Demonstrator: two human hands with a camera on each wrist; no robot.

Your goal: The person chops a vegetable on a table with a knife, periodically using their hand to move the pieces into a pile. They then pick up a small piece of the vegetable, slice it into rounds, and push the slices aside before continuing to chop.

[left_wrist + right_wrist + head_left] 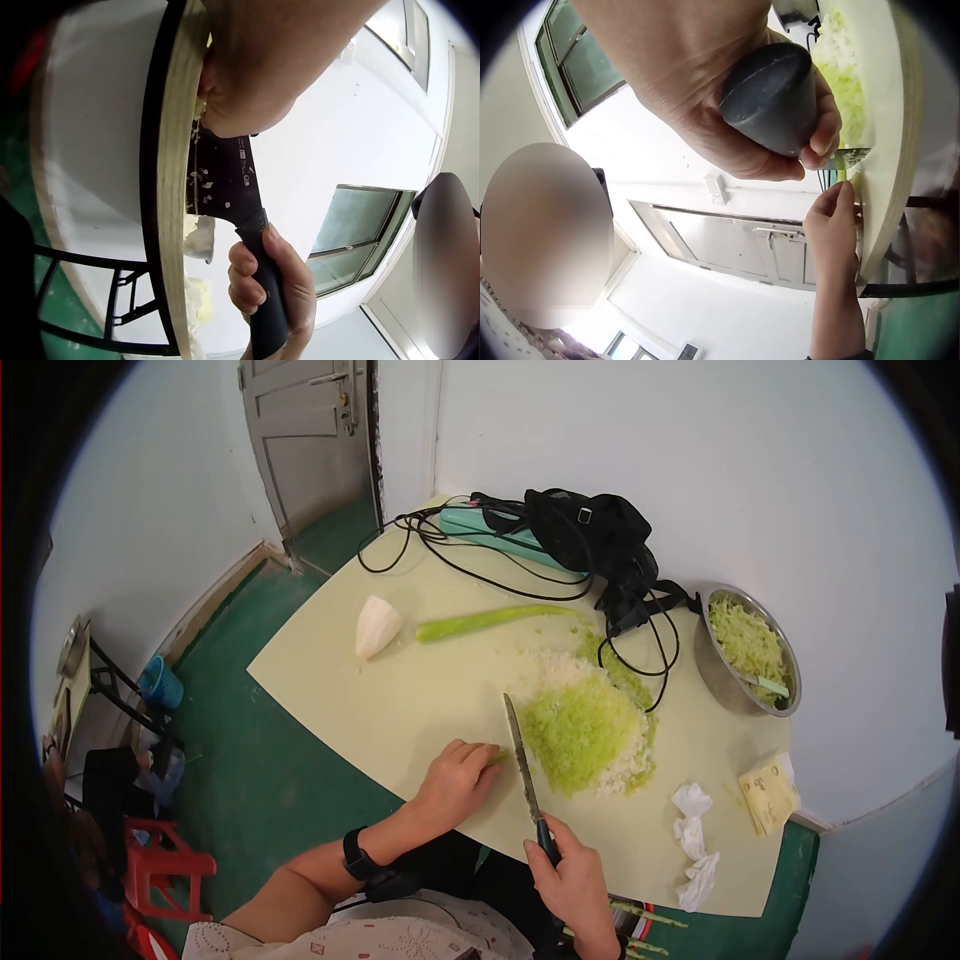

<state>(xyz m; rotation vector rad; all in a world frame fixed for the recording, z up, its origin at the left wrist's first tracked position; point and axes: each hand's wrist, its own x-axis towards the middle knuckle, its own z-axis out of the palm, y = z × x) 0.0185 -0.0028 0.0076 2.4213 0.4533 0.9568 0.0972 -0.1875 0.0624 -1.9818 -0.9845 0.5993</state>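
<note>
The right hand (572, 880) grips the black handle of a knife (523, 760), whose dark blade has small pale bits stuck on it. Left of the blade, the left hand (455, 788) pinches a short green piece (497, 758) against the table. A heap of chopped green and white bits (580, 735) lies just right of the blade. In the left wrist view the right hand (281, 281) wraps the knife handle (268, 300). The right wrist view shows the left hand (832, 225) close to the blade (847, 158).
On the table (340, 690) lie a white peeled chunk (378, 627) and a long green stalk (490, 622). Behind are a black bag (590, 530) and cables. To the right stand a metal bowl (748, 650) of shreds, crumpled tissues (692, 835) and a yellow packet (770, 794).
</note>
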